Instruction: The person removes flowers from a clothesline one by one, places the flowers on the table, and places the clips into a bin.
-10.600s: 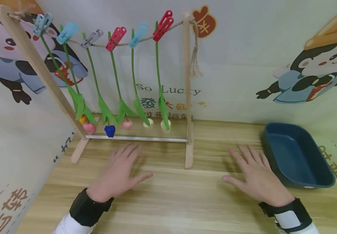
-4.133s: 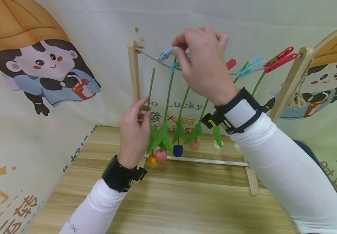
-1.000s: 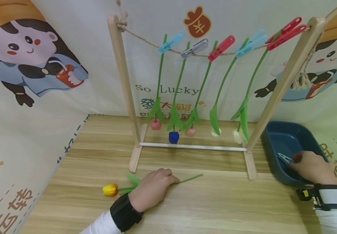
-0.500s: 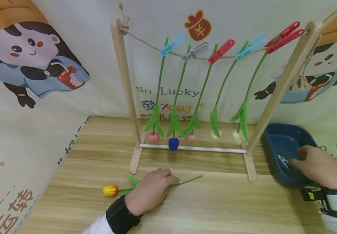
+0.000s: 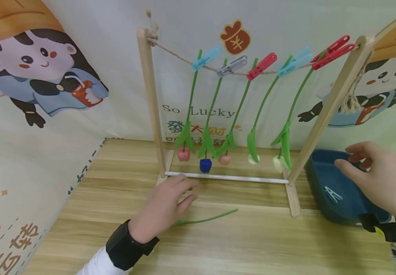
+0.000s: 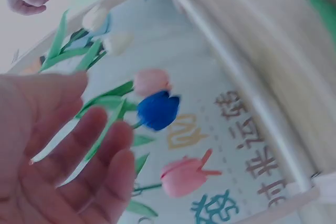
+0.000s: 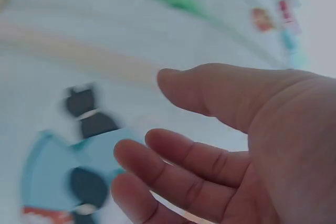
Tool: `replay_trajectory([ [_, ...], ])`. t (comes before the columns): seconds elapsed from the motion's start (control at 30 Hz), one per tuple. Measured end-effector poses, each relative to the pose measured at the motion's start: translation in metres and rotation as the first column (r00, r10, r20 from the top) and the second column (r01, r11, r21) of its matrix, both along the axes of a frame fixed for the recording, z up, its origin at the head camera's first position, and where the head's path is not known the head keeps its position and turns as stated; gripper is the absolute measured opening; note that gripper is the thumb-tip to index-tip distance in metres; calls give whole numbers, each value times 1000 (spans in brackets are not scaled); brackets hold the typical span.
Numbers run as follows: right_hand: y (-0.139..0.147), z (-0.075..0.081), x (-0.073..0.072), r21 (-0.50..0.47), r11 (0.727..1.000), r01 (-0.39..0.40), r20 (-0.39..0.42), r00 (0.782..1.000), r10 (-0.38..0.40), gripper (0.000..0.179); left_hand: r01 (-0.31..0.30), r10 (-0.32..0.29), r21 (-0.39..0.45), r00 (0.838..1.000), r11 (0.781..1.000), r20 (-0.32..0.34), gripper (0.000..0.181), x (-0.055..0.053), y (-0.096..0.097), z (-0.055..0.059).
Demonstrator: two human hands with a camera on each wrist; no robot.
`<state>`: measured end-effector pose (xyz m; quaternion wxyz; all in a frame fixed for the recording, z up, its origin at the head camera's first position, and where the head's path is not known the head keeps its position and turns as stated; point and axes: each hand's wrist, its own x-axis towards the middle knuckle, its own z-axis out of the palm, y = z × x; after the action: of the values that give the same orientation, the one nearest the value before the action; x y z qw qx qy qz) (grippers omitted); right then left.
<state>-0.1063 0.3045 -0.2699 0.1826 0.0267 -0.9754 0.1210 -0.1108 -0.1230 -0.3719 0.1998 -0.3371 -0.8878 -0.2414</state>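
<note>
My left hand (image 5: 163,208) hovers with loosely bent fingers above a tulip lying on the table. Only that tulip's green stem (image 5: 211,219) shows; the hand and wrist hide its bloom. Over the blue basin (image 5: 316,187) my right hand (image 5: 380,175) is raised, its thumb and fingers apart and nothing between them. A light blue clothespin (image 5: 333,194) lies inside the basin. Several tulips hang upside down from a rope, among them a pink tulip (image 5: 184,154) and a blue tulip (image 5: 205,165). In the left wrist view, the left palm (image 6: 31,145) holds nothing.
A wooden rack (image 5: 151,103) carries the rope, with a white rod (image 5: 229,178) across its base. Blue, grey and red clothespins, such as the red clothespin (image 5: 261,66), grip the hanging stems. Printed cloth stands behind and beside the wooden table (image 5: 253,244).
Earlier, the yellow-orange tulip came off the rope onto the table, and its clothespin went into the basin. Just now my left hand has let go of the stem, and my right hand has risen.
</note>
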Motion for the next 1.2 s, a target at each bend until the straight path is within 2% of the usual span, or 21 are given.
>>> replay_trajectory([
  [0.1, -18, 21, 5, -51, 996, -70, -105, 992, 65, 42, 4, 3, 132, 998, 991, -56, 26, -6, -3, 12],
  [0.2, -37, 44, 8, -57, 989, -136, -205, 971, 122, 39, 1, 30, 252, 992, 968, -121, 26, -11, -5, 26],
  [0.33, -63, 76, 8, -2, 975, -222, -317, 925, 210, 34, 3, 78, 392, 978, 920, -191, 26, -19, -4, 46],
  [0.43, -84, 98, 5, 80, 960, -269, -367, 887, 279, 32, 4, 109, 463, 970, 886, -218, 31, -26, -2, 60],
  [0.53, -105, 115, -2, 134, 936, -327, -400, 846, 353, 32, -4, 132, 508, 967, 862, -216, 37, -32, 2, 71],
  [0.63, -127, 129, -12, 132, 913, -387, -405, 819, 406, 33, -16, 144, 552, 972, 834, -189, 42, -35, 9, 83],
  [0.73, -145, 139, -26, 126, 886, -445, -413, 789, 455, 37, -21, 134, 587, 979, 809, -151, 46, -35, 20, 97],
  [0.83, -161, 146, -44, 139, 865, -482, -417, 764, 493, 41, -27, 120, 605, 986, 796, -113, 49, -34, 30, 111],
  [0.87, -166, 148, -50, 148, 862, -486, -413, 761, 500, 43, -31, 118, 607, 988, 794, -102, 50, -35, 32, 114],
  [0.97, -180, 152, -66, 170, 855, -490, -373, 771, 516, 47, -32, 112, 620, 989, 784, -92, 50, -42, 36, 117],
  [1.2, -202, 159, -87, 160, 867, -472, -188, 848, 496, 48, -38, 120, 641, 989, 767, -85, 40, -77, 33, 94],
])
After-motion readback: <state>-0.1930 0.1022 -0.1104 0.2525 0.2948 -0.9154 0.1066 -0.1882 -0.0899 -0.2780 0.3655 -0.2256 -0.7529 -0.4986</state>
